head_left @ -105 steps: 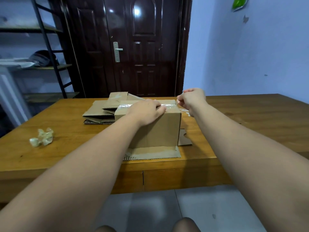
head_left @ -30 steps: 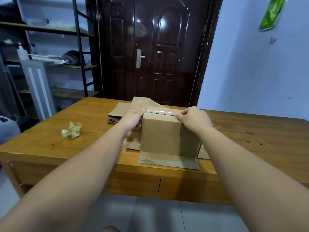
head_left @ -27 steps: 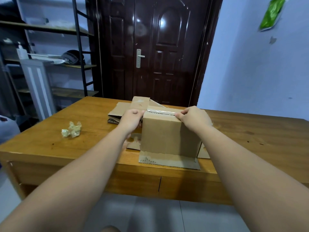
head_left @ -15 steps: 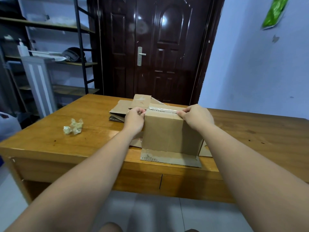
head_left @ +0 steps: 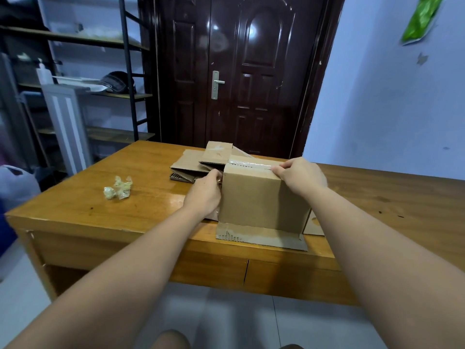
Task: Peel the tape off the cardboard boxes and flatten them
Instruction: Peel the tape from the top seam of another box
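Box (head_left: 261, 197) stands upright near the table's (head_left: 141, 212) front edge, bottom flaps splayed flat on the wood. Tape (head_left: 247, 164) runs along the box's top seam. Your right hand (head_left: 302, 176) lies on the top right of the box, fingers bent, thumb and forefinger tips closed together on the tape near the front edge. Your left hand (head_left: 203, 195) is against the box's left side at the upper corner, fingers curled; can't tell if they hold the tape end. Flat boxes (head_left: 193, 163) lie just behind the box. Tape wads (head_left: 118, 188) lie well apart to the left.
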A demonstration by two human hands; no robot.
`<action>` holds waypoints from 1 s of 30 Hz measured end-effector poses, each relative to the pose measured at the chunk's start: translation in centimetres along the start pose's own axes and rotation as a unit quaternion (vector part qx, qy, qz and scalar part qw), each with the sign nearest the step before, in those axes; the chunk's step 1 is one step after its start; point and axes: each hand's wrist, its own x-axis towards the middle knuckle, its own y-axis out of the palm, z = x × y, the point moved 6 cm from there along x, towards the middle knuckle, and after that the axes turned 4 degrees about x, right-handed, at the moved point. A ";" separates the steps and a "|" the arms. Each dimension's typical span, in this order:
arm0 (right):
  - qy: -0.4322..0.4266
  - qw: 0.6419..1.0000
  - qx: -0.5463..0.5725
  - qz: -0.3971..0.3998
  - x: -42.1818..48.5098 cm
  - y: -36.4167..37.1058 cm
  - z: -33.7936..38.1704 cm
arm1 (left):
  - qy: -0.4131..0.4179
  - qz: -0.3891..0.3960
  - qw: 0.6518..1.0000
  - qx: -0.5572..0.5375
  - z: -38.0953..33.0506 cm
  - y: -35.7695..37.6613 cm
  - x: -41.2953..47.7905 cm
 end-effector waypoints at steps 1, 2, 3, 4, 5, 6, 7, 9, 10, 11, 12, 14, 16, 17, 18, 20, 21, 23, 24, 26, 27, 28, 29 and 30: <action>0.000 1.000 0.001 0.001 0.0 0.0 0.0 | -0.010 -0.001 1.000 -0.017 0.1 -0.2 -0.1; -0.001 1.000 0.001 0.003 -0.1 0.0 0.1 | -0.036 -0.003 0.998 -0.044 0.4 -0.3 0.0; -0.003 1.000 0.000 0.004 -0.1 -0.1 0.2 | -0.069 -0.004 0.995 -0.079 0.7 -0.4 0.0; -0.004 1.000 0.000 0.004 -0.2 -0.1 0.2 | -0.111 -0.002 0.985 -0.130 1.4 -0.3 0.1; -0.005 1.000 0.000 0.003 -0.2 -0.1 0.2 | -0.153 -0.006 0.970 -0.190 2.0 -0.2 0.1; -0.005 1.000 0.001 0.003 -0.2 -0.1 0.2 | -0.195 -0.008 0.949 -0.248 2.9 -0.1 0.2; -0.003 1.000 0.001 0.003 -0.2 -0.1 0.1 | -0.228 -0.011 0.927 -0.298 3.6 -0.1 0.0; -0.002 1.000 -0.001 0.003 -0.1 -0.1 0.1 | -0.251 -0.011 0.905 -0.344 4.4 -0.3 -0.2; -0.002 1.000 -0.002 0.002 -0.1 0.0 0.1 | -0.250 -0.004 0.901 -0.354 4.5 -0.4 -0.3; -0.001 1.000 -0.003 0.000 -0.2 -0.1 0.1 | -0.244 0.003 0.898 -0.366 4.5 -0.5 -0.3; -0.001 1.000 -0.003 -0.002 -0.2 -0.1 0.1 | -0.237 0.011 0.895 -0.377 4.5 -0.6 -0.2; -0.001 1.000 -0.008 -0.003 -0.4 0.0 0.3 | -0.226 0.024 0.898 -0.376 4.2 -0.8 0.0; -0.003 1.000 -0.019 -0.003 -0.6 0.2 0.8 | -0.216 0.000 0.914 -0.344 3.9 -1.6 0.1; -0.005 1.000 -0.026 -0.006 -0.8 0.3 1.1 | -0.213 -0.015 0.923 -0.319 3.6 -2.0 0.1; -0.008 0.999 -0.033 -0.010 -1.0 0.4 1.4 | -0.215 -0.026 0.930 -0.296 3.5 -2.5 0.1; -0.011 0.999 -0.040 -0.016 -1.4 0.8 2.1 | -0.234 -0.027 0.930 -0.282 3.7 -2.7 0.1; -0.012 0.999 -0.040 -0.018 -1.6 1.0 2.5 | -0.240 -0.026 0.928 -0.282 4.0 -2.7 0.3; -0.011 0.999 -0.036 -0.029 -2.0 1.5 3.3 | -0.234 -0.030 0.926 -0.294 4.6 -2.4 0.7; -0.009 0.999 -0.037 -0.037 -2.2 1.8 3.8 | -0.226 -0.034 0.925 -0.304 4.8 -2.4 0.8; -0.008 0.998 -0.042 -0.049 -2.6 2.3 4.7 | -0.210 -0.040 0.921 -0.326 5.1 -2.8 0.8; -0.010 0.998 -0.046 -0.050 -2.9 2.7 5.3 | -0.204 -0.044 0.926 -0.314 5.5 -3.2 0.8; -0.012 0.997 -0.051 -0.049 -3.0 3.0 5.8 | -0.200 -0.055 0.936 -0.284 5.9 -3.7 0.8; -0.015 0.997 -0.053 -0.048 -3.0 3.3 6.4 | -0.200 -0.070 0.947 -0.243 6.3 -4.4 0.8; -0.018 0.997 -0.055 -0.048 -3.0 3.6 6.9 | -0.196 -0.087 0.955 -0.203 6.7 -5.2 0.8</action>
